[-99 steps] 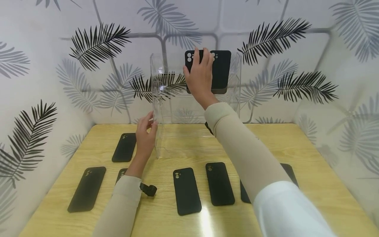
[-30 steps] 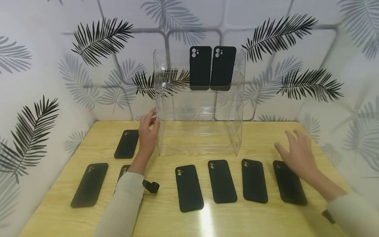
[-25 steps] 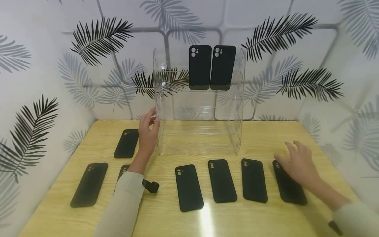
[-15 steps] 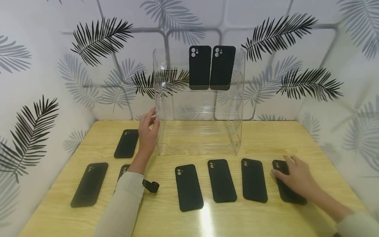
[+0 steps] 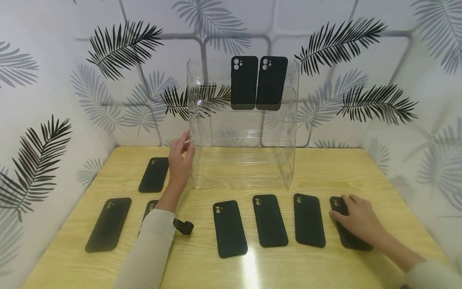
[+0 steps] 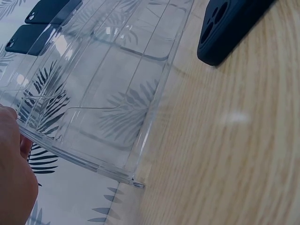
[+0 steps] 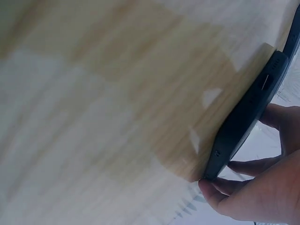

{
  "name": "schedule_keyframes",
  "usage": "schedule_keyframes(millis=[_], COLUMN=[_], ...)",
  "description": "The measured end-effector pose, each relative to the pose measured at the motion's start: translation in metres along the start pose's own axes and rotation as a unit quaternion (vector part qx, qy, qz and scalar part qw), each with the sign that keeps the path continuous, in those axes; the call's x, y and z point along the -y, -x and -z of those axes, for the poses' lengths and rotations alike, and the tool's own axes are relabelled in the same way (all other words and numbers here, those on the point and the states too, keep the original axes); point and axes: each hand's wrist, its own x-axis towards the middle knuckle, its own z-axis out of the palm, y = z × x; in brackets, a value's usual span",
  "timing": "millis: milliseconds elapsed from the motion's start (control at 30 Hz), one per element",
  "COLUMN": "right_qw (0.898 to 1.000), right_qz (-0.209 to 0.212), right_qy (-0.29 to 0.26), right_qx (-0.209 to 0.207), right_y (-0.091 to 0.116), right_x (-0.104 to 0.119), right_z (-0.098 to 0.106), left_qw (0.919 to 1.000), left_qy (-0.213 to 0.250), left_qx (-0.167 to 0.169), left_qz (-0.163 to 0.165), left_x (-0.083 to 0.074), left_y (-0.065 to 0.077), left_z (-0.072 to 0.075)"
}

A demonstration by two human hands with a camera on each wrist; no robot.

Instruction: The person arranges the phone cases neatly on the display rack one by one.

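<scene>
A clear tiered display rack (image 5: 245,160) stands at the back of the table. My left hand (image 5: 181,160) grips its left side edge, and the left wrist view shows the thumb side of that hand (image 6: 14,173) at the panel. Two black phone cases stand side by side on the top tier: a left case (image 5: 244,82) and a right case (image 5: 272,82). At the table's right, my right hand (image 5: 361,216) holds another black phone case (image 5: 346,237) across its width. In the right wrist view, fingers and thumb pinch this case (image 7: 243,117) by its edges.
More black phone cases lie on the wooden table: a case (image 5: 309,220) beside the right hand, others (image 5: 270,220) (image 5: 229,228) in the middle, and a case (image 5: 108,224) at far left. A case (image 5: 154,175) lies behind the left forearm, which partly covers another case (image 5: 149,206).
My right hand left the phone case on the rack's top tier, moved down to the far-right case on the table and took hold of it. The left hand stays on the rack.
</scene>
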Motion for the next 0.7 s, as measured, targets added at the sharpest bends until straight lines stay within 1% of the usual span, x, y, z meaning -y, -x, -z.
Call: schedule_keyframes(millis=[233, 333, 500, 567, 700], right_qw=[1.000, 0.999, 0.996, 0.995, 0.995], right_qz=[-0.004, 0.002, 0.026, 0.026, 0.023], right_qy=[0.003, 0.007, 0.018, 0.014, -0.003], right_qx=[-0.012, -0.034, -0.086, -0.095, -0.096], right_y=[-0.003, -0.006, -0.012, -0.015, -0.022], right_x=[0.006, 0.009, 0.013, 0.015, 0.020], right_z=[0.002, 0.004, 0.008, 0.011, 0.017], left_qw=[1.0000, 1.0000, 0.9999, 0.9999, 0.9997], left_qy=[0.003, 0.003, 0.000, 0.001, 0.007], left_qx=[-0.003, -0.004, -0.005, -0.008, -0.013], left_qz=[0.003, 0.007, 0.011, 0.013, 0.017], left_x=[-0.002, -0.003, -0.003, -0.004, -0.005], left_y=[-0.001, 0.000, 0.000, 0.001, 0.002], left_z=[0.000, 0.000, -0.001, -0.001, -0.002])
